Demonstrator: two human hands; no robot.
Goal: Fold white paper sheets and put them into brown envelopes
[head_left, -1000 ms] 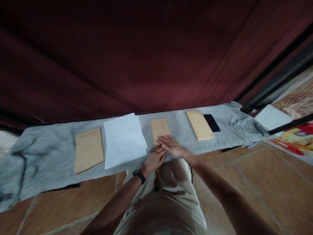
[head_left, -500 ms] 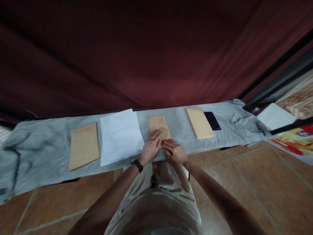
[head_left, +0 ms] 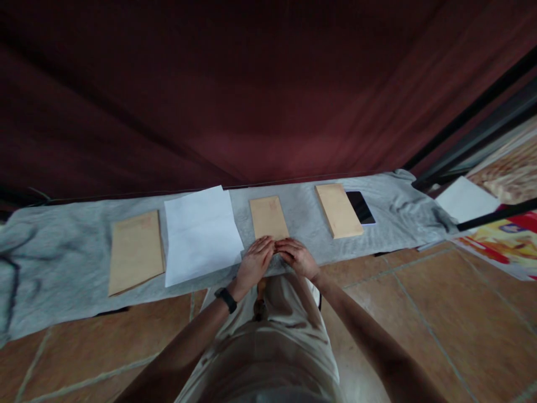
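A brown paper envelope (head_left: pixel 268 217) lies flat on the grey cloth, with faint reddish print near its upper right corner. My left hand (head_left: pixel 257 260) is at the envelope's near end, its fingers close together on the edge; a dark band circles that wrist. Right beside it, my right hand (head_left: pixel 297 256) has its bent fingers on the same near edge, fingertips almost meeting those of the left. Both hands cover the envelope's near end, and the thumbs are mostly hidden.
White paper sheets (head_left: pixel 201 235) and more brown envelopes (head_left: pixel 136 252) lie to the left. On the right, a thick stack of envelopes (head_left: pixel 339 210) sits beside a dark-screened phone (head_left: pixel 361 207). The grey cloth (head_left: pixel 297 196) covers a narrow surface before a dark red curtain (head_left: pixel 268 112).
My left hand has slid back from the envelope's middle to its near edge, uncovering more of its face. My right hand stays at that edge. The view has shifted slightly.
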